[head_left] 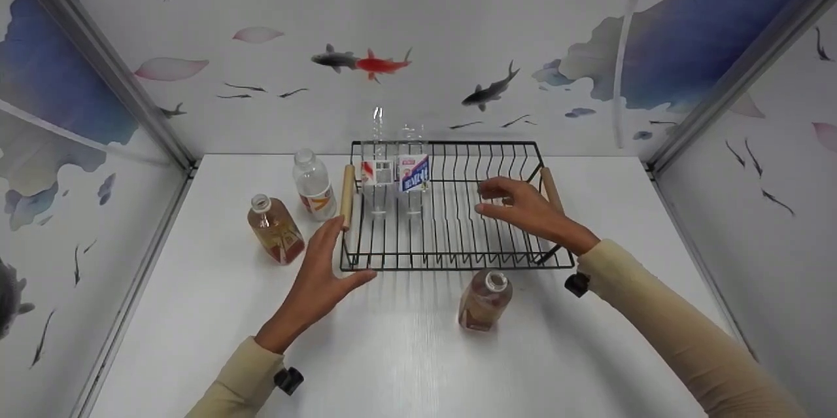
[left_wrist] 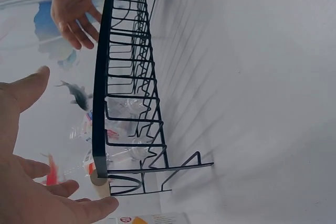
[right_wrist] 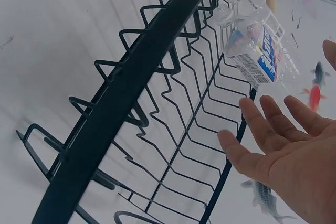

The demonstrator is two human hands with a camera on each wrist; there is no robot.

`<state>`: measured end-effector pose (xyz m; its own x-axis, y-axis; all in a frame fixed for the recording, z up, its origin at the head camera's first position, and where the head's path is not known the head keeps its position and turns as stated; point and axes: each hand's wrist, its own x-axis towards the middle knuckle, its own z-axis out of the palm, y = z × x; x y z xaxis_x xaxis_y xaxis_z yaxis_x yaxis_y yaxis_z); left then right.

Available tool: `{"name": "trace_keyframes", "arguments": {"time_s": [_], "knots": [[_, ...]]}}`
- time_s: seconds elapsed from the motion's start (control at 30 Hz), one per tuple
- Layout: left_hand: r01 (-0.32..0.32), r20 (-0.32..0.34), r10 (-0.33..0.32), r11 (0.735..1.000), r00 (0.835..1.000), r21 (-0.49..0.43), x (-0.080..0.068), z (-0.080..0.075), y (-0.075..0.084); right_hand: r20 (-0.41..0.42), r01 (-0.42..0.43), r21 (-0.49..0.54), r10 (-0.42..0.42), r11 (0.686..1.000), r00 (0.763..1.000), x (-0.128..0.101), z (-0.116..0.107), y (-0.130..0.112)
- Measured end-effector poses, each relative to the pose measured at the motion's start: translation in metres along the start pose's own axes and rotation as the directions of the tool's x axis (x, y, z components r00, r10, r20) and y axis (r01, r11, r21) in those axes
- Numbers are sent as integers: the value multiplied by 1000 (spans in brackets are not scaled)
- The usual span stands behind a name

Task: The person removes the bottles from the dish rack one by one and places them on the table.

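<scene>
A black wire dish rack (head_left: 458, 261) with wooden handles stands in the middle of the table. In its left part, two clear plastic bottles, one with a red and white label (head_left: 377, 173) and one with a blue and white label (head_left: 414, 173), stand neck down. My left hand (head_left: 320, 277) is beside the rack's left front corner, thumb and fingers spread, holding nothing; its fingertips are close to the left wooden handle (head_left: 347, 199), contact unclear. My right hand (head_left: 526, 209) hovers over the rack's right part, fingers slightly bent, with nothing in it.
Left of the rack stand a clear bottle (head_left: 315, 189) with an orange and white label and a reddish-brown bottle (head_left: 278, 231). A similar brownish bottle (head_left: 485, 300) stands just in front of the rack. Printed panels (head_left: 418, 45) enclose the white table (head_left: 392, 365).
</scene>
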<state>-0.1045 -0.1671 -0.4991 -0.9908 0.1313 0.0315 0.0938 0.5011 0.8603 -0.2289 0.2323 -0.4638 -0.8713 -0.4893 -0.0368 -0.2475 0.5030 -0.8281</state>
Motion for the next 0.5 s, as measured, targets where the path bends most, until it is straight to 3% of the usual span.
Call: {"name": "trace_keyframes", "arguments": {"time_s": [0.27,0.5], "knots": [[62,33,-62,998,998,-26,11,8,-12,18,-26,-96,28,995,999,6,6,-5],[74,43,-73,996,996,-40,18,11,-19,42,-53,-121,59,991,997,12,12,-5]]}}
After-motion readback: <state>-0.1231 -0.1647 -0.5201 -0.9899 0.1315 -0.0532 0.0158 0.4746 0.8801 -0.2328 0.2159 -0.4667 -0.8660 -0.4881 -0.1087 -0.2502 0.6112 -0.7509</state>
